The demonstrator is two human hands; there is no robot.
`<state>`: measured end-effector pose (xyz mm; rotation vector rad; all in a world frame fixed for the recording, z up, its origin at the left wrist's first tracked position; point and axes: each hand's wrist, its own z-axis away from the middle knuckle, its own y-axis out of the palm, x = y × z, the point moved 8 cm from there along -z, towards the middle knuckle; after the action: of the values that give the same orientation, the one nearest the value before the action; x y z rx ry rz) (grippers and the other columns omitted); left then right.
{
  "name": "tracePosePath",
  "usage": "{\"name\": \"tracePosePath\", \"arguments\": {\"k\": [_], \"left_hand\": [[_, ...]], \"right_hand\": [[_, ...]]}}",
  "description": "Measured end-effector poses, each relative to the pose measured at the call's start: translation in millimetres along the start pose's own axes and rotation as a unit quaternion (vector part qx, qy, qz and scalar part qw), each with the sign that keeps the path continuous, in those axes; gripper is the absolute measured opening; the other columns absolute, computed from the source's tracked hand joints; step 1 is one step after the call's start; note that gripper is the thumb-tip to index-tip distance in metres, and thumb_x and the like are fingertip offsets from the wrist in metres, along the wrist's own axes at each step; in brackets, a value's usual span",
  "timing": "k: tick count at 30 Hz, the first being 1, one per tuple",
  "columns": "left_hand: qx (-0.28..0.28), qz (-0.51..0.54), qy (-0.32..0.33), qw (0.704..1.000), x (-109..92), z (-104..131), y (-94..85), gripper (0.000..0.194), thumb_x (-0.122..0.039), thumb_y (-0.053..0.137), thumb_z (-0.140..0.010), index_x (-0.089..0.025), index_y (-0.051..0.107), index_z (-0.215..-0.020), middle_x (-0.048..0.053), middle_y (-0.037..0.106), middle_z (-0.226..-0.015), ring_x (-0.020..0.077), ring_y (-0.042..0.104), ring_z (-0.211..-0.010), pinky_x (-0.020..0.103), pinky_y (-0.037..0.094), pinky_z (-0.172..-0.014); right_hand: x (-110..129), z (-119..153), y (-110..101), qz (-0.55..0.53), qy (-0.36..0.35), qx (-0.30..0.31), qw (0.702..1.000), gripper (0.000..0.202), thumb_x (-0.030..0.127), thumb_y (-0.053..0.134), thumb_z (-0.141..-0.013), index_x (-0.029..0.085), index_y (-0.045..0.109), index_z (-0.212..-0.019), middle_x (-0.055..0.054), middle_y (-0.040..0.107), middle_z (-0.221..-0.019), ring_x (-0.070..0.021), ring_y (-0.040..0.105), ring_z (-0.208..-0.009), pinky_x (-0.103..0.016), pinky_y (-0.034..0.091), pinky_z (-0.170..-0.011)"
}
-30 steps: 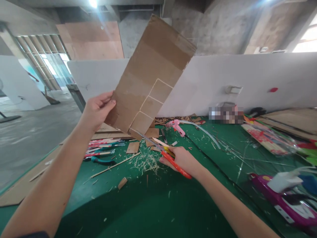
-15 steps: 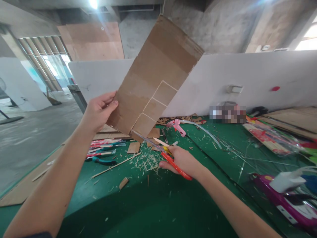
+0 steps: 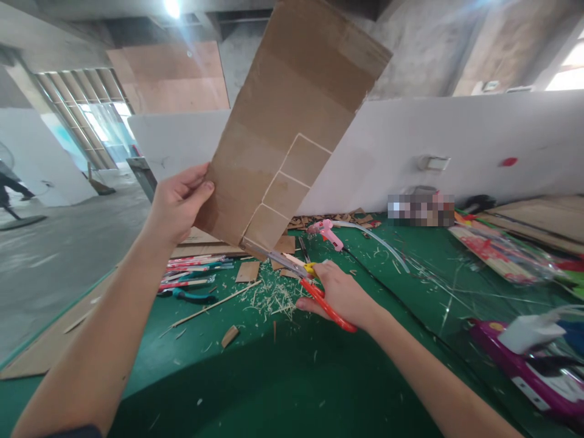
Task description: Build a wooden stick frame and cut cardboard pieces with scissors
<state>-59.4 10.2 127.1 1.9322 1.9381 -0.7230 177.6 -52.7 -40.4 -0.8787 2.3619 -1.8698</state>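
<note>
My left hand (image 3: 180, 204) pinches the left edge of a tall cardboard piece (image 3: 296, 91), held tilted above the table. Pale lines on the cardboard mark out several boxes along its lower right side. My right hand (image 3: 340, 295) is closed around the red and yellow handles of a pair of scissors (image 3: 322, 301). Their blades reach up and left to the cardboard's bottom corner, where a pale line begins. Whether the blades are cutting into the board is hard to make out. Below lie thin wood shavings (image 3: 274, 297) and small cardboard scraps (image 3: 247, 272).
On the green table (image 3: 274, 389), a pink glue gun (image 3: 326, 233) lies behind the scissors, its black cord running right. Teal-handled pliers (image 3: 189, 296) and packaged sticks lie at left. A purple power strip (image 3: 511, 353) sits at right, before flat cardboard (image 3: 538, 219). A white partition (image 3: 502, 134) stands behind.
The cardboard has turned to face me more and its top has come up and nearer. The scissors have shifted slightly right, their blades still at the bottom corner.
</note>
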Motion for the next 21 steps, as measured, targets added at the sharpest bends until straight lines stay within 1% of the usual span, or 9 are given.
{"name": "tracePosePath", "arguments": {"k": [4, 8, 11, 15, 21], "left_hand": [[0.005, -0.007, -0.001, 1.000, -0.2, 1.0, 2.5, 0.034, -0.015, 0.062, -0.081, -0.015, 0.061, -0.114, 0.004, 0.065, -0.114, 0.0162, 0.061, -0.102, 0.035, 0.043, -0.100], [0.015, -0.018, -0.010, 1.000, 1.3, 2.3, 5.9, 0.035, -0.015, 0.062, -0.081, -0.015, 0.061, -0.116, 0.005, 0.067, -0.111, 0.0163, 0.062, -0.100, 0.034, 0.044, -0.099], [0.019, -0.022, -0.009, 1.000, 0.4, 2.2, 6.5, 0.036, -0.016, 0.061, -0.081, -0.015, 0.060, -0.117, 0.006, 0.066, -0.112, 0.0173, 0.061, -0.102, 0.035, 0.043, -0.100], [0.015, -0.018, -0.003, 1.000, -1.5, 0.7, 4.1, 0.035, -0.015, 0.062, -0.080, -0.014, 0.061, -0.116, 0.007, 0.065, -0.114, 0.0183, 0.060, -0.103, 0.037, 0.042, -0.101], [0.011, -0.007, -0.006, 1.000, -1.3, -0.4, 2.3, 0.037, -0.018, 0.064, -0.079, -0.015, 0.061, -0.115, 0.008, 0.065, -0.114, 0.0201, 0.061, -0.103, 0.041, 0.040, -0.102]], "right_hand": [[-3.3, -0.3, 2.7, 0.004, 0.009, -0.009, 1.000, 0.050, 0.064, 0.052, -0.076, 0.020, 0.054, -0.099, -0.009, 0.058, -0.091, -0.0233, 0.052, -0.092, -0.032, 0.044, -0.072], [-4.0, -0.8, 4.3, 0.010, 0.019, -0.017, 1.000, 0.047, 0.063, 0.050, -0.078, 0.020, 0.055, -0.097, -0.008, 0.059, -0.091, -0.0215, 0.055, -0.086, -0.031, 0.043, -0.070], [-2.4, -0.4, 4.8, 0.002, 0.022, -0.011, 1.000, 0.048, 0.063, 0.050, -0.077, 0.019, 0.056, -0.097, -0.008, 0.060, -0.094, -0.0211, 0.056, -0.085, -0.030, 0.043, -0.068], [-0.4, 0.6, 2.4, -0.008, 0.016, -0.013, 1.000, 0.050, 0.063, 0.050, -0.077, 0.019, 0.056, -0.101, -0.009, 0.060, -0.098, -0.0222, 0.056, -0.089, -0.031, 0.043, -0.071], [-4.0, 2.2, 1.4, -0.012, 0.016, -0.023, 1.000, 0.050, 0.062, 0.051, -0.078, 0.019, 0.056, -0.103, -0.010, 0.060, -0.098, -0.0226, 0.057, -0.090, -0.031, 0.044, -0.072]]}}
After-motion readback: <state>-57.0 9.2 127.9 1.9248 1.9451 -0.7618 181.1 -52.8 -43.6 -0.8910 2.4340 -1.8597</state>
